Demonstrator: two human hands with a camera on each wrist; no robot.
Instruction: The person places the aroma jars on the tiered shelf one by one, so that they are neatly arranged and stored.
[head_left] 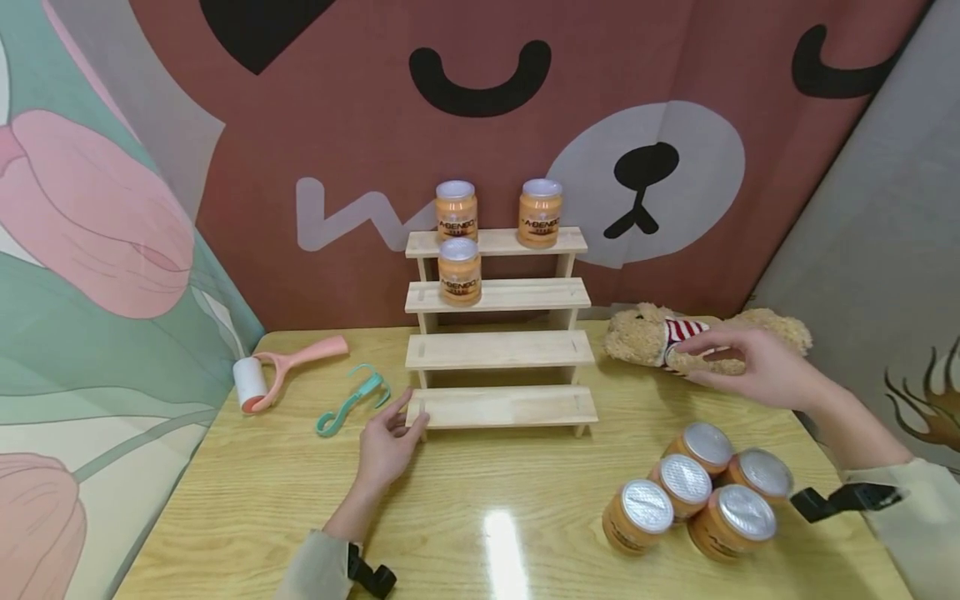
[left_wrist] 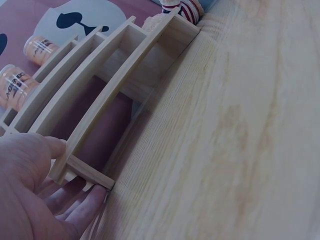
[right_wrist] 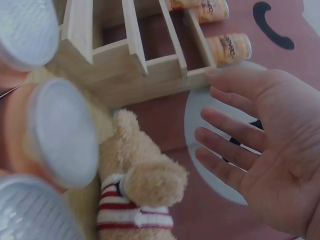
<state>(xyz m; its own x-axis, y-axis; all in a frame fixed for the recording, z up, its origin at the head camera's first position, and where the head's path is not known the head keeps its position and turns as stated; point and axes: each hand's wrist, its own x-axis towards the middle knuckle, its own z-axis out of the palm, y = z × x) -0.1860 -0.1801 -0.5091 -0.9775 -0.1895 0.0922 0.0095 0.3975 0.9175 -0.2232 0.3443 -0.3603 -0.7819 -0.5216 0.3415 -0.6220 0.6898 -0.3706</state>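
Observation:
My left hand (head_left: pixel 385 446) grips the left end of the lowest step of a four-tier wooden display stand (head_left: pixel 501 407). In the left wrist view, the thumb lies at the step's front board and the fingers (left_wrist: pixel 90 207) reach around its end support. My right hand (head_left: pixel 750 367) holds nothing; it hovers in front of the plush bear (head_left: pixel 637 335), and in the right wrist view its fingers are spread apart. Two orange jars (head_left: pixel 540 215) stand on the top tier, and another jar (head_left: pixel 460 272) on the left of the tier below. Several more jars (head_left: pixel 636 518) with silver lids stand grouped at the table's right.
Left of the stand lie a pink lint roller (head_left: pixel 303 354) with a white roll and a turquoise hook-ended tool (head_left: pixel 352 404). A brown printed curtain (head_left: pixel 360 100) hangs directly behind the stand. The wooden table (head_left: pixel 247 500) extends in front.

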